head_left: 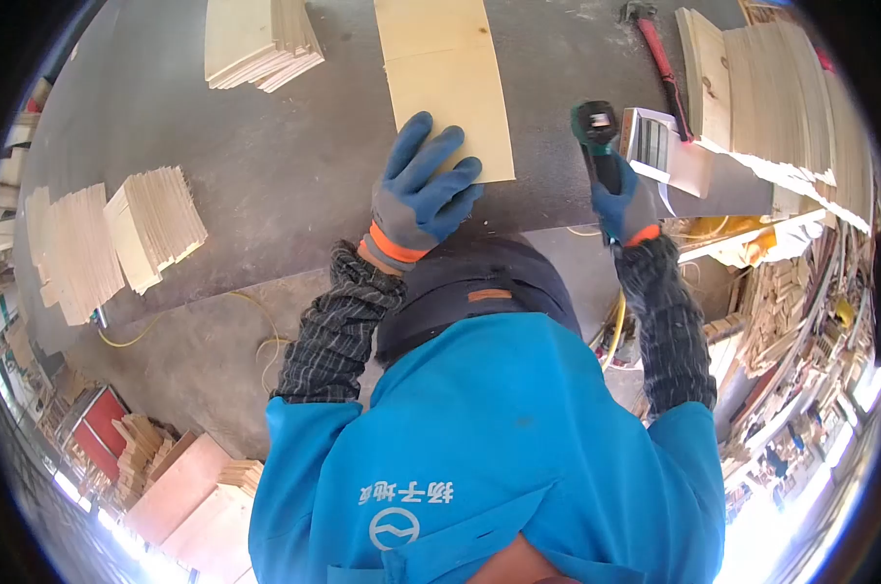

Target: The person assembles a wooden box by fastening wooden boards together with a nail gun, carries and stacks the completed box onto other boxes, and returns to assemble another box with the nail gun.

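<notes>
My left hand (426, 190), in a blue and grey glove with an orange cuff, rests with fingers spread on the near end of a pale wooden board (450, 88). The board lies on the dark tabletop (294, 146), and a seam crosses it. To the right, my right hand (623, 200), gloved the same way, is wrapped round the handle of a dark green and black power tool (596, 122). The tool is held over the table, apart from the board. Its lower part is hidden by the hand.
A red-handled hammer (662, 63) and an open box of metal strips (647, 146) lie at the right, beside stacked wooden boards (771, 92). More wood stacks sit at the back left (255, 44) and left (153, 224). A yellow hose (615, 331) hangs below the table's near edge.
</notes>
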A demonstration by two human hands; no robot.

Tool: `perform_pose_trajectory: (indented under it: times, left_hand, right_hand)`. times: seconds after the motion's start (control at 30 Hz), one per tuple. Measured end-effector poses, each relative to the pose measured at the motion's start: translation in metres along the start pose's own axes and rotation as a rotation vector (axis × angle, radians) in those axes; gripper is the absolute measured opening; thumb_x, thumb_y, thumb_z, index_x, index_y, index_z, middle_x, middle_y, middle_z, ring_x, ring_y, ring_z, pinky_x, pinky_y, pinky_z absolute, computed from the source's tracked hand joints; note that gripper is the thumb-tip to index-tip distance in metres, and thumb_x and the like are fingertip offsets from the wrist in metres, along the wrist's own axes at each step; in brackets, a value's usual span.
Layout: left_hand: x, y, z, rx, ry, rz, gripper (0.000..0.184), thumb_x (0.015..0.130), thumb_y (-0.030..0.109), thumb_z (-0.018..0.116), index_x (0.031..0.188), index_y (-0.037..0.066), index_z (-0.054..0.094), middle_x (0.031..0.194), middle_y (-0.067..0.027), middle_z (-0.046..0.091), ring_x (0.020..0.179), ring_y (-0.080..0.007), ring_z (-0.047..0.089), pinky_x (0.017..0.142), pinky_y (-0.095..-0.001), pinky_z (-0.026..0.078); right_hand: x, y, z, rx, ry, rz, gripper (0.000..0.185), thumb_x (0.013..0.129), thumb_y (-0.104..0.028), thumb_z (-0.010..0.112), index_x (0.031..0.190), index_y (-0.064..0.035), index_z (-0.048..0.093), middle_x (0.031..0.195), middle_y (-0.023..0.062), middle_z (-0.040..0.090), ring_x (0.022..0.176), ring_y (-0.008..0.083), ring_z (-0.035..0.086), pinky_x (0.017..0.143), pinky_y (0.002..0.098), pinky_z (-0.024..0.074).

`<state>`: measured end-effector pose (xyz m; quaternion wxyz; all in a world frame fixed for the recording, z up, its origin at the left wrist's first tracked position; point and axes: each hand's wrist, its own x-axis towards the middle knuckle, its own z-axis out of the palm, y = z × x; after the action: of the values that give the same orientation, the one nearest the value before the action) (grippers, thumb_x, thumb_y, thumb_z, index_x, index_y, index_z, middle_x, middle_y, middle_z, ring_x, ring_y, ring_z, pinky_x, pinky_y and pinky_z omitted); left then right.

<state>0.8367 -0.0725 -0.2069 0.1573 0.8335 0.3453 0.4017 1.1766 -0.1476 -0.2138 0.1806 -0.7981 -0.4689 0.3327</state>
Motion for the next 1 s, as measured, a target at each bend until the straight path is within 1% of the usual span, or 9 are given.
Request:
perform_pose_trajectory:
  times: [0.17, 0.23, 0.3, 0.37, 0.5, 0.53, 0.83, 0.93, 1.0]
  left_hand:
    - [0.0, -0.004, 0.002, -0.031, 0.046, 0.016, 0.035, 0.071, 0.013, 0.09, 0.104, 0.016, 0.078, 0.135, -0.0112, 0.067, 0.136, -0.0472, 0.055, 0.108, -0.0517, 0.055]
    - [0.0, -0.006, 0.007, -0.061, 0.074, 0.026, 0.035, 0.071, 0.013, 0.09, 0.104, 0.015, 0.077, 0.134, -0.0105, 0.067, 0.135, -0.0473, 0.056, 0.106, -0.0513, 0.055]
    - [0.001, -0.005, 0.006, -0.058, 0.076, 0.039, 0.033, 0.071, 0.013, 0.09, 0.102, 0.015, 0.077, 0.134, -0.0104, 0.067, 0.133, -0.0473, 0.057, 0.105, -0.0509, 0.056]
    - [0.002, -0.006, 0.004, -0.053, 0.086, 0.047, 0.032, 0.072, 0.013, 0.09, 0.101, 0.015, 0.078, 0.133, -0.0104, 0.067, 0.132, -0.0472, 0.057, 0.104, -0.0506, 0.056]
    - [0.001, -0.006, 0.002, -0.064, 0.087, 0.046, 0.031, 0.072, 0.013, 0.09, 0.101, 0.015, 0.079, 0.133, -0.0105, 0.068, 0.133, -0.0467, 0.057, 0.104, -0.0504, 0.057]
    - [0.001, -0.007, 0.003, -0.069, 0.085, 0.041, 0.031, 0.072, 0.013, 0.09, 0.101, 0.015, 0.079, 0.133, -0.0105, 0.068, 0.133, -0.0465, 0.057, 0.104, -0.0503, 0.057]
    - [-0.003, -0.009, 0.006, -0.083, 0.114, 0.042, 0.032, 0.073, 0.014, 0.09, 0.103, 0.018, 0.08, 0.134, -0.0092, 0.068, 0.136, -0.0432, 0.056, 0.107, -0.0499, 0.055]
    - [-0.004, -0.01, 0.008, -0.085, 0.128, 0.04, 0.032, 0.073, 0.014, 0.09, 0.103, 0.019, 0.08, 0.134, -0.0084, 0.068, 0.136, -0.0428, 0.056, 0.107, -0.0497, 0.055]
    - [-0.004, -0.01, 0.008, -0.09, 0.125, 0.039, 0.033, 0.072, 0.014, 0.09, 0.103, 0.019, 0.08, 0.134, -0.0083, 0.068, 0.137, -0.0428, 0.056, 0.107, -0.0496, 0.055]
  right_hand:
    - [-0.098, -0.066, -0.056, 0.485, -0.14, 0.198, 0.039, 0.086, -0.016, 0.066, 0.12, 0.0038, 0.068, 0.077, 0.0073, 0.07, 0.064, 0.0154, 0.065, 0.062, 0.0287, 0.0521]
    - [-0.131, -0.084, -0.06, 0.614, -0.217, 0.152, 0.041, 0.085, -0.011, 0.062, 0.121, 0.0064, 0.063, 0.071, 0.0052, 0.064, 0.06, 0.0129, 0.06, 0.059, 0.0277, 0.0485]
    - [-0.152, -0.113, -0.06, 0.68, -0.223, 0.165, 0.035, 0.083, -0.009, 0.06, 0.114, 0.0068, 0.062, 0.068, 0.0045, 0.062, 0.058, 0.0124, 0.058, 0.058, 0.0278, 0.0472]
    - [-0.16, -0.152, -0.055, 0.675, -0.184, 0.236, 0.022, 0.082, -0.01, 0.06, 0.099, 0.0047, 0.064, 0.068, 0.0052, 0.062, 0.059, 0.0141, 0.059, 0.059, 0.0291, 0.048]
    - [-0.163, -0.156, -0.043, 0.567, -0.234, 0.26, 0.031, 0.083, -0.011, 0.06, 0.107, 0.0057, 0.071, 0.068, 0.0055, 0.062, 0.06, 0.0157, 0.06, 0.06, 0.0305, 0.0481]
    - [-0.162, -0.167, -0.044, 0.595, -0.243, 0.308, 0.026, 0.086, -0.015, 0.065, 0.105, 0.0034, 0.066, 0.072, 0.0082, 0.067, 0.06, 0.0171, 0.066, 0.059, 0.0311, 0.0535]
    - [-0.159, -0.174, -0.029, 0.554, -0.285, 0.305, 0.021, 0.087, -0.017, 0.069, 0.098, 0.0002, 0.064, 0.073, 0.0085, 0.067, 0.062, 0.0174, 0.067, 0.059, 0.0321, 0.0543]
    - [-0.158, -0.188, -0.027, 0.48, -0.263, 0.273, 0.025, 0.084, -0.019, 0.061, 0.09, 0.0039, 0.069, 0.066, 0.007, 0.062, 0.059, 0.0159, 0.061, 0.058, 0.031, 0.0479]
    - [-0.156, -0.19, -0.026, 0.459, -0.252, 0.282, 0.025, 0.084, -0.019, 0.061, 0.089, 0.0039, 0.068, 0.066, 0.007, 0.063, 0.059, 0.0158, 0.062, 0.059, 0.0306, 0.048]
